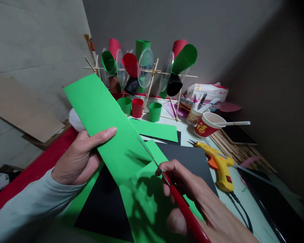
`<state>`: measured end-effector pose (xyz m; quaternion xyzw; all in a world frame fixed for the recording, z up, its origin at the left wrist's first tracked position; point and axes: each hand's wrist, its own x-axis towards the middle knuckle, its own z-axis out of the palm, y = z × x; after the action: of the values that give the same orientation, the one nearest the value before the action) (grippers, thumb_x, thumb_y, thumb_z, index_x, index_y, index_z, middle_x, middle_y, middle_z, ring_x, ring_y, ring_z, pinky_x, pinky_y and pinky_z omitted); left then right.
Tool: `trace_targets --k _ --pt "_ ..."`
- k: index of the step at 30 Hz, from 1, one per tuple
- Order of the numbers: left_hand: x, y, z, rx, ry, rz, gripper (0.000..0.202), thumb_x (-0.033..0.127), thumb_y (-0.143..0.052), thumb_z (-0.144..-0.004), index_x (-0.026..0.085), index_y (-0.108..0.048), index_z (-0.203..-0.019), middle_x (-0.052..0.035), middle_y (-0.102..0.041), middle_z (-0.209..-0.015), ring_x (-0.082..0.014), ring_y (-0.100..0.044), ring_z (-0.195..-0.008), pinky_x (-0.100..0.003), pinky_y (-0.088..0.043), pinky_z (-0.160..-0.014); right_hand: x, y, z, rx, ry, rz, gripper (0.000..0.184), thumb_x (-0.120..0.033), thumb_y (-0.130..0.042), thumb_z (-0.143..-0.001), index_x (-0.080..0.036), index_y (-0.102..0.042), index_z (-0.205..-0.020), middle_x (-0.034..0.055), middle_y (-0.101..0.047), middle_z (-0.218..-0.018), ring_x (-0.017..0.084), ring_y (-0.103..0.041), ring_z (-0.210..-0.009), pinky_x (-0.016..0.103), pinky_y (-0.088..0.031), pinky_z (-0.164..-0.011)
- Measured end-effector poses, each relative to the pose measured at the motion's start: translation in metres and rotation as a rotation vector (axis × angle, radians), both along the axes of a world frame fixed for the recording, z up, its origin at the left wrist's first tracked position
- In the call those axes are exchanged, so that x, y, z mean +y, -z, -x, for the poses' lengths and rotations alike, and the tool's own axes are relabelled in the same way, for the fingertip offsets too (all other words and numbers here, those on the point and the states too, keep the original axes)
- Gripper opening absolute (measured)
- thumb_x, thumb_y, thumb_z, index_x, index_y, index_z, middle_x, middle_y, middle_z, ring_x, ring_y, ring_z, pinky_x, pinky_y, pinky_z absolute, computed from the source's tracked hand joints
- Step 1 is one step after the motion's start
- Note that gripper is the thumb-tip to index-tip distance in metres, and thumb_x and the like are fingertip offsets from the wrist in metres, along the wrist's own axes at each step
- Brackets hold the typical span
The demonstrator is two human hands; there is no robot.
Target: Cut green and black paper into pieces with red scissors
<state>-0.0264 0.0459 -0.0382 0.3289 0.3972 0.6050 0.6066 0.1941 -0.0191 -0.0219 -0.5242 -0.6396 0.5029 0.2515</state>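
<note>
My left hand (pixel 78 158) grips a long strip of green paper (pixel 103 121), thumb on top, and holds it up over the table. My right hand (pixel 192 199) is closed on red-handled scissors (pixel 177 195). Their thin blades point up and left and meet the strip's right edge. Below lie another green sheet (pixel 147 202) and black sheets (pixel 190 158).
At the back stands a stick frame with red, green and black paper cups and clear discs (pixel 144 67). Small green and red cups (pixel 137 108) sit below it. A yellow glue gun (pixel 221 165), a red-printed paper cup (pixel 207 125), a pen cup (pixel 195 114) and wooden sticks (pixel 233 145) lie right.
</note>
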Motion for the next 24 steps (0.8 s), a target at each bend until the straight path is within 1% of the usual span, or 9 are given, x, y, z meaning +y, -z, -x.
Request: trace_targets --k 2,6,11,15,18,21,24 --pt "-0.0004 0.0011 -0.0013 0.007 0.019 -0.002 0.066 0.017 -0.081 -0.076 0.019 -0.060 -0.139 -0.0074 -0.081 -0.107 -0.0230 -0.077 -0.076 -0.037 -0.064 -0.087 0.0000 -0.0005 -0.0002 -0.002 0.004 -0.005 0.026 -0.044 -0.072 -0.072 -0.027 -0.062 -0.089 0.0000 -0.067 -0.083 0.019 -0.060 -0.070 0.025 -0.041 -0.053" --pt "-0.0001 0.0016 -0.0025 0.009 0.038 0.000 0.069 0.018 -0.082 -0.075 0.020 -0.059 -0.140 -0.0073 -0.079 -0.112 -0.0235 -0.077 -0.082 -0.036 -0.064 -0.086 -0.0002 -0.0005 -0.0007 -0.014 0.015 -0.019 0.030 -0.044 -0.070 -0.075 -0.028 -0.064 -0.100 0.0006 -0.068 -0.086 0.020 -0.062 -0.072 0.025 -0.042 -0.054" --pt "0.0003 0.0011 -0.0016 0.006 0.022 -0.020 0.075 0.016 -0.082 -0.075 0.023 -0.054 -0.145 -0.0058 -0.080 -0.108 -0.0231 -0.076 -0.081 -0.037 -0.064 -0.084 -0.0005 0.0002 -0.0002 -0.020 0.003 -0.053 0.028 -0.049 -0.070 -0.076 -0.027 -0.064 -0.093 0.0014 -0.069 -0.085 0.019 -0.062 -0.069 0.025 -0.042 -0.052" --pt "0.0003 0.0009 -0.0013 -0.001 0.025 -0.015 0.068 0.016 -0.081 -0.075 0.020 -0.059 -0.140 -0.0066 -0.080 -0.108 -0.0232 -0.076 -0.084 -0.036 -0.064 -0.084 0.0007 0.0008 0.0009 -0.022 0.019 -0.050 0.027 -0.048 -0.070 -0.076 -0.027 -0.064 -0.091 0.0011 -0.068 -0.081 0.018 -0.059 -0.065 0.025 -0.040 -0.050" --pt "0.0002 0.0010 -0.0011 0.009 0.026 0.004 0.064 0.017 -0.082 -0.074 0.019 -0.063 -0.136 -0.0075 -0.079 -0.112 -0.0251 -0.076 -0.090 -0.035 -0.064 -0.083 0.0012 0.0007 0.0011 -0.017 0.016 -0.047 0.026 -0.048 -0.071 -0.076 -0.027 -0.063 -0.089 0.0004 -0.066 -0.077 0.017 -0.057 -0.062 0.025 -0.041 -0.050" --pt "-0.0001 0.0008 -0.0006 0.021 0.032 0.004 0.066 0.020 -0.083 -0.074 0.019 -0.062 -0.137 -0.0082 -0.078 -0.117 -0.0273 -0.075 -0.097 -0.037 -0.063 -0.086 0.0009 0.0002 0.0004 -0.019 0.017 -0.028 0.027 -0.048 -0.071 -0.076 -0.027 -0.063 -0.092 -0.0002 -0.064 -0.076 0.017 -0.056 -0.062 0.025 -0.041 -0.051" --pt "-0.0007 0.0008 -0.0003 0.022 0.034 -0.007 0.066 0.020 -0.083 -0.074 0.018 -0.062 -0.136 -0.0086 -0.079 -0.113 -0.0281 -0.074 -0.100 -0.036 -0.063 -0.086 0.0007 -0.0009 -0.0001 -0.039 0.027 -0.018 0.026 -0.046 -0.070 -0.077 -0.028 -0.063 -0.094 -0.0001 -0.064 -0.076 0.018 -0.056 -0.065 0.024 -0.040 -0.051"
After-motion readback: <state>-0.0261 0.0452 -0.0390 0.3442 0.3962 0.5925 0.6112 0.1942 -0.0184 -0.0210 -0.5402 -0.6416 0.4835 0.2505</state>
